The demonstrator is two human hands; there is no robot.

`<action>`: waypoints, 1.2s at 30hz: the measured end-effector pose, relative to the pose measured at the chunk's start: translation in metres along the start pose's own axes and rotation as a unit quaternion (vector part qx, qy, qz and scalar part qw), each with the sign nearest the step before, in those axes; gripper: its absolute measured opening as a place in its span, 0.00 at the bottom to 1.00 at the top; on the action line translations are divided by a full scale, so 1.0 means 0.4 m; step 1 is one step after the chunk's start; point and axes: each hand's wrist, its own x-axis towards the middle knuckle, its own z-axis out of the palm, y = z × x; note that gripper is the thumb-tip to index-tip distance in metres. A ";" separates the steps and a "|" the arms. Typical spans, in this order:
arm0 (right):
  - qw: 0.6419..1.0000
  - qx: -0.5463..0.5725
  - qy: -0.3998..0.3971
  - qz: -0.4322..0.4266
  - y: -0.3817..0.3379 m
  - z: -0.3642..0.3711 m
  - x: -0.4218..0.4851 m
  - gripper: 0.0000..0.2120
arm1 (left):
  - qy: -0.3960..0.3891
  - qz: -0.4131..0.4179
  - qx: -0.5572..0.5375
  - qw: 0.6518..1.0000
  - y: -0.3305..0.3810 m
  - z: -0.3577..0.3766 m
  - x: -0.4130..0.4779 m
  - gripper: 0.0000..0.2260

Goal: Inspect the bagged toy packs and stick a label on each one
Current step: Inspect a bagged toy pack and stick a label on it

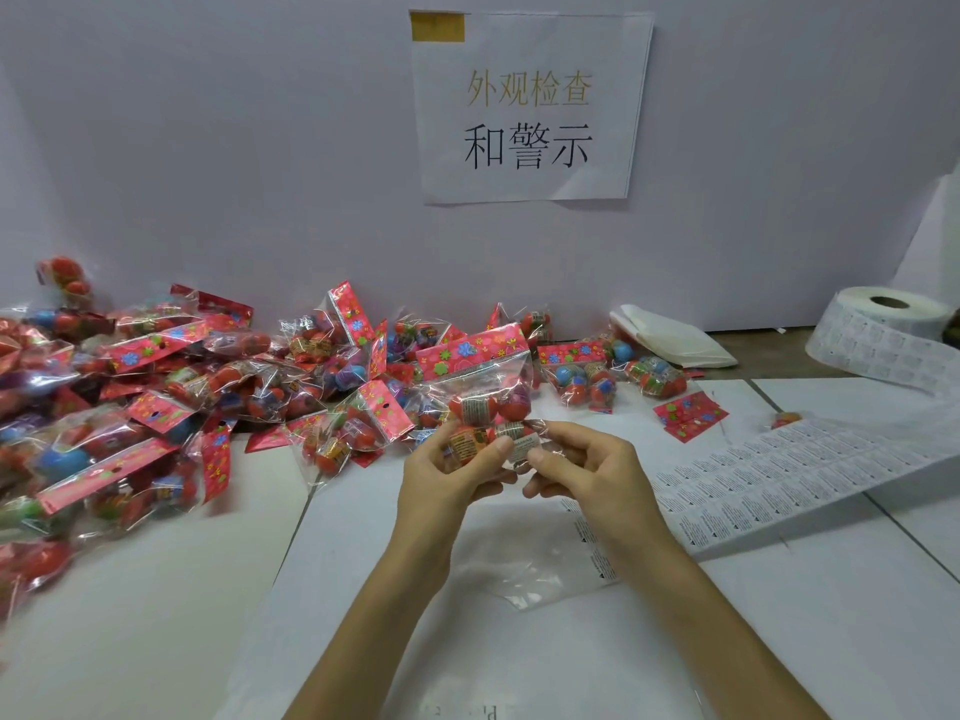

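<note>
Both pinching toy pack bottom: left hand, right hand; pack upright above.

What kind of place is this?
Likely a factory inspection and labelling station: a heap of bagged toy packs, a label roll and a posted paper sign.

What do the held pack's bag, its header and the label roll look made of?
Clear toy pack bag: thin glossy plastic film, see-through and crinkled with glints. Red flowered header strip: printed card or foil, unclear which. White label roll: matte paper, probably, printed with fine text.
</note>
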 end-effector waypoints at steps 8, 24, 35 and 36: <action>1.000 -0.003 0.028 -0.005 0.012 0.003 0.003 0.04 | 0.005 0.002 0.019 1.000 -0.005 0.009 0.000 0.27; 0.999 -0.047 -0.010 -0.008 0.035 0.006 0.012 0.09 | 0.036 -0.013 -0.043 0.998 -0.007 -0.010 0.012 0.05; 0.998 -0.066 0.002 -0.009 0.040 0.017 0.006 0.06 | 0.031 0.003 -0.003 1.000 -0.018 -0.004 0.007 0.05; 0.998 -0.059 0.005 -0.009 0.040 0.016 0.006 0.05 | 0.025 0.000 -0.003 1.000 -0.018 -0.005 0.007 0.04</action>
